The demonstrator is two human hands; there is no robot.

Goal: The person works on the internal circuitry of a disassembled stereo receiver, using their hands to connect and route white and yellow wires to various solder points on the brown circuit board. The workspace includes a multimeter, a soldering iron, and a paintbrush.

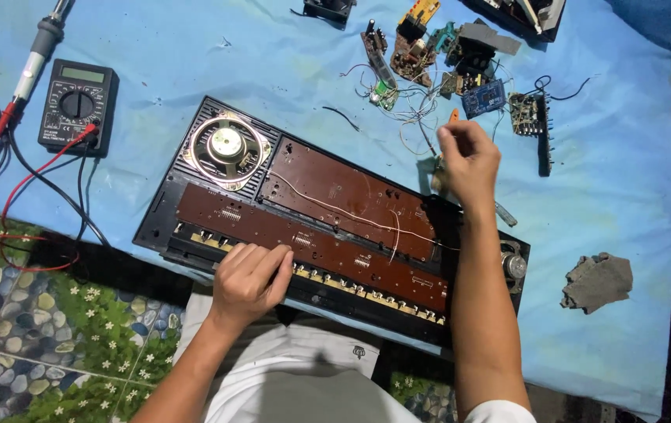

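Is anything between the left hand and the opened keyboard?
Nothing visible: the left hand already rests on the near edge of the opened keyboard. The right hand is raised over its far right corner.

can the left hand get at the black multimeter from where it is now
Probably yes: the left hand rests on the near edge of the opened keyboard case, and only bare blue cloth and loose test leads lie toward the multimeter.

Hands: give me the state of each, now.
Left hand: curled, fingers pressing on the opened keyboard case, gripping nothing.
Right hand: closed around an orange-handled tool.
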